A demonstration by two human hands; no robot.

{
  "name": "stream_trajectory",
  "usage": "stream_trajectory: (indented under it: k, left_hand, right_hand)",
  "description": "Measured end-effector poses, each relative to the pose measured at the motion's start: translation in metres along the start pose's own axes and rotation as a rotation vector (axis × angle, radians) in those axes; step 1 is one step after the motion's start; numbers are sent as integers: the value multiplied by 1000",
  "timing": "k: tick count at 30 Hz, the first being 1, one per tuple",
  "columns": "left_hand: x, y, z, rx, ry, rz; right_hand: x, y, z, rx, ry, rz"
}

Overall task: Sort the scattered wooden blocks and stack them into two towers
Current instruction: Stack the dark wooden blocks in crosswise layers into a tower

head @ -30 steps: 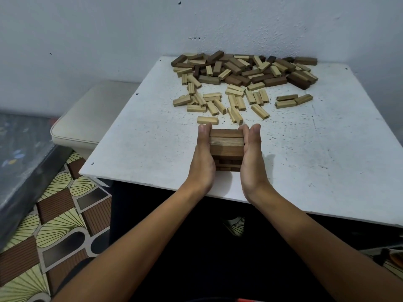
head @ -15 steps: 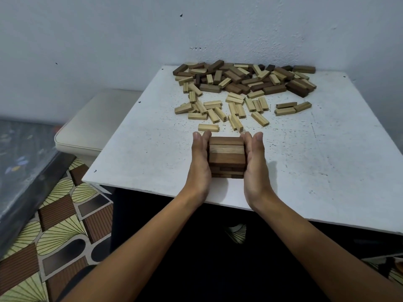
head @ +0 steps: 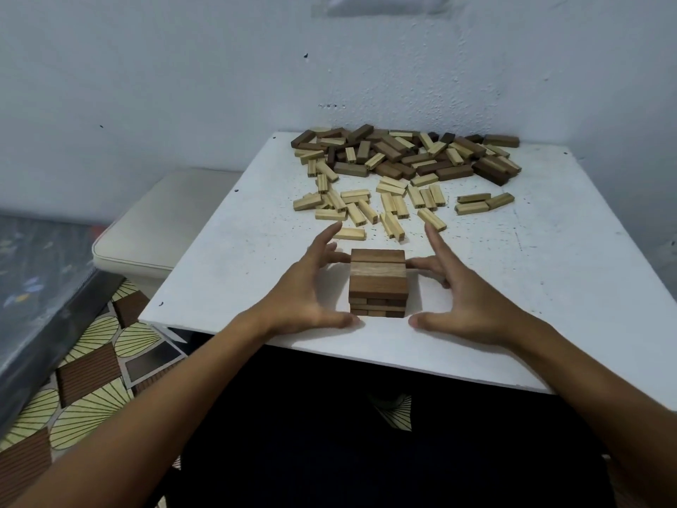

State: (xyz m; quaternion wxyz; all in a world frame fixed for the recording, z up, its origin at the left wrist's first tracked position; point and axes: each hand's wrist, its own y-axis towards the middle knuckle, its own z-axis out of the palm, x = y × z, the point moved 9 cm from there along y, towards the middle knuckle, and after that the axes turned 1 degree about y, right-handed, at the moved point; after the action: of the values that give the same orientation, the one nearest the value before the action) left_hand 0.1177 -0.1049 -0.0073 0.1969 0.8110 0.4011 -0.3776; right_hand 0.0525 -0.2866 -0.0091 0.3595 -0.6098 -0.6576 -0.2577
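Near the front edge of the white table (head: 227,273), seen from the head camera, a short tower of dark wooden blocks (head: 378,283) stands several layers high. Either side of it, the left hand (head: 306,295) and the right hand (head: 461,298) hover with fingers spread wide, holding nothing; whether any fingertip touches the tower is hard to tell. Farther back lie scattered light blocks (head: 370,209), and behind them, by the wall, a mixed pile of dark and light blocks (head: 406,155).
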Motion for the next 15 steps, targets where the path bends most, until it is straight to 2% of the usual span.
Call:
stream_trajectory:
  k: [4, 15]
  left_hand:
    - [-1, 7, 3, 3, 24, 8]
    - [2, 12, 1, -2, -24, 20]
  right_hand:
    - [1, 8, 6, -11, -53, -6]
    - [-5, 20, 3, -49, 13, -26]
